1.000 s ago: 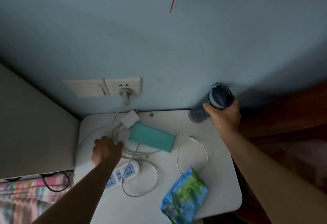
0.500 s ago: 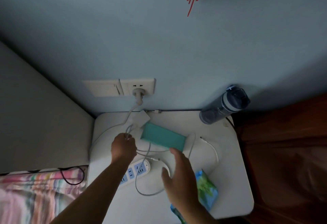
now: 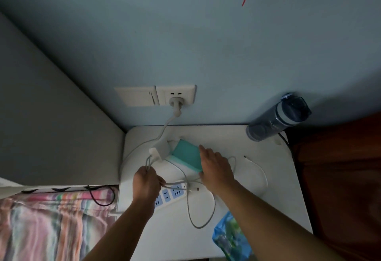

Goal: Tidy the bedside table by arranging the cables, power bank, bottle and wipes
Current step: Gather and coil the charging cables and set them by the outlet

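— Under my right hand [image 3: 216,165], what do you make out?

— The teal power bank [image 3: 186,155]. A second ago that hand was around the bottle [image 3: 278,119]; half a second ago it hung open above the loose loops. Now it lies across the power bank's near end, fingers spread over it; whether I actually grip it, I cannot tell.

— And the bottle?

— Far beyond my right hand, standing alone at the back corner of the bedside table [image 3: 288,188], against the blue wall. Nothing touches it.

— Your left hand [image 3: 146,184]?

— Closed in a fist on the cables [image 3: 203,217]. Earlier it only reached toward them; now the gathered strands run up out of my fist to the white charger [image 3: 159,150], just beyond my knuckles and beside the power bank.

— The rest?

— The power strip [image 3: 173,194] lies partly under my left wrist. One grey loop sags on the tabletop between my forearms. A thin white cable [image 3: 261,170] curves to the outside of my right hand. The wipes [image 3: 228,238] sit at the near edge, under my right forearm. A plug [image 3: 175,104] sits in the wall socket past both hands.
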